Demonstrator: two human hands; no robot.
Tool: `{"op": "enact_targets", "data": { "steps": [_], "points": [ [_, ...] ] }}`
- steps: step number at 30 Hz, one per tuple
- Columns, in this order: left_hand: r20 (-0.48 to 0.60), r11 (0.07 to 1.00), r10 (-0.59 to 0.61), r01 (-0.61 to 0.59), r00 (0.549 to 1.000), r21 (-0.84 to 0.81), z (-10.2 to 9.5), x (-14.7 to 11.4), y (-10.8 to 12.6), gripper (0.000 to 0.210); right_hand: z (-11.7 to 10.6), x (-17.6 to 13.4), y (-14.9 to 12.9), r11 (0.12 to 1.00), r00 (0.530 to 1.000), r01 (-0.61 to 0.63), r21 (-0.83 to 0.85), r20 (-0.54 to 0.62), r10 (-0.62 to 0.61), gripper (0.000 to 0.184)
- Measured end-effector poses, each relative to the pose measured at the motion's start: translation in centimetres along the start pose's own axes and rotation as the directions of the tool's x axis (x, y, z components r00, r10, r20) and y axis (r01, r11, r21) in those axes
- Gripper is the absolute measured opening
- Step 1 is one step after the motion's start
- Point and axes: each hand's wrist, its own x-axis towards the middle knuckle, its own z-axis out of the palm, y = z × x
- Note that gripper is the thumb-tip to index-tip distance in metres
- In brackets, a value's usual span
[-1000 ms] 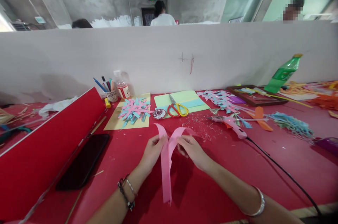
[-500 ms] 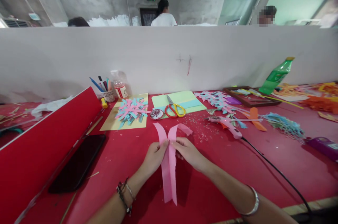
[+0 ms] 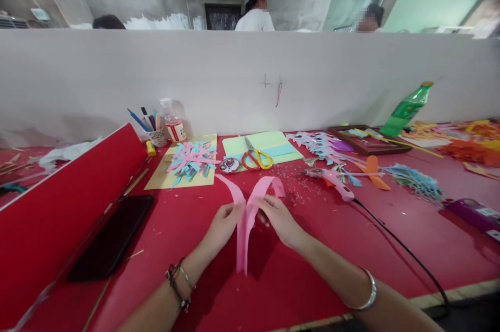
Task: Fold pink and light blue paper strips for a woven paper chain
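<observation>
A long strip of pink crepe paper (image 3: 242, 246) is held upright over the red table, split into two arms at the top. My left hand (image 3: 227, 220) pinches the left arm between thumb and fingers. On the other side my right hand (image 3: 275, 216) grips the right arm, whose end curls over and down. The unsplit lower part hangs between my wrists. Just beyond lie scissors (image 3: 255, 159) with red and yellow handles, resting on pale green paper (image 3: 234, 145), beside a small round patterned item (image 3: 229, 165).
A pink glue gun (image 3: 332, 178) with a black cord lies to the right. Left are a black phone (image 3: 111, 238), a red board (image 3: 74, 222) and cut paper strips (image 3: 192, 161) on a yellow sheet. A tilted green bottle (image 3: 407, 112) stands back right.
My hands have moved slightly apart, and the two pink arms spread wider at the top. The strip's hanging end sits higher. The camera view has shifted a little.
</observation>
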Motion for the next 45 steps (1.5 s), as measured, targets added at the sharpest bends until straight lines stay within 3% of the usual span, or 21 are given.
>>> {"op": "enact_targets", "data": {
  "steps": [3,8,12,17,26,28,30,32,35,39,45],
  "points": [
    [0.128,1.000,0.011,-0.014,0.992,0.024,0.1,0.0,-0.1,0.043,0.1,0.0,-0.4,0.999,0.999,0.048,-0.019,-0.024,-0.049,0.028],
    [0.128,0.987,0.104,-0.118,0.986,0.106,0.0,0.2,-0.8,0.049,0.8,-0.7,-1.2,0.985,0.986,0.136,-0.102,0.112,-0.124,0.027],
    [0.074,0.958,0.196,-0.208,0.978,0.198,-0.1,0.3,-1.3,0.047,0.8,-1.0,-1.2,0.984,0.988,0.114,-0.138,0.122,-0.097,0.027],
    [-0.032,0.925,0.256,-0.235,0.966,0.297,0.0,0.2,-1.6,0.044,0.7,-1.0,-1.0,0.979,0.991,0.106,-0.174,0.099,-0.089,0.032],
    [-0.144,0.978,0.179,-0.160,0.973,0.132,0.1,0.1,-0.8,0.041,0.8,-0.7,-0.5,0.991,0.997,0.046,-0.126,0.072,-0.037,0.036],
    [-0.079,0.982,0.180,-0.175,0.980,0.065,0.1,0.1,-0.5,0.040,0.7,-0.7,-0.6,0.991,0.997,0.069,-0.118,0.030,-0.066,0.036],
    [0.058,0.982,0.189,-0.190,0.980,0.008,0.2,0.1,-0.4,0.041,0.6,-0.7,-0.7,0.990,0.994,0.102,-0.095,-0.024,-0.104,0.036],
    [0.112,0.981,0.190,-0.193,0.975,0.021,0.3,0.0,-0.4,0.042,0.5,-0.7,-0.8,0.990,0.990,0.123,-0.076,-0.053,-0.127,0.034],
    [0.033,0.976,0.180,-0.183,0.983,0.116,0.4,-0.1,-0.6,0.045,0.6,-0.9,-0.8,0.987,0.993,0.121,-0.107,0.015,-0.121,0.033],
    [0.028,0.971,0.201,-0.203,0.979,0.126,0.2,0.0,-1.0,0.046,0.8,-1.0,-0.6,0.974,0.990,0.125,-0.187,0.091,-0.109,0.037],
    [-0.102,0.987,0.157,-0.153,0.982,0.048,0.1,0.3,-1.0,0.045,0.4,-0.7,-0.6,0.969,0.994,0.106,-0.221,0.039,-0.100,0.040]
  ]
}}
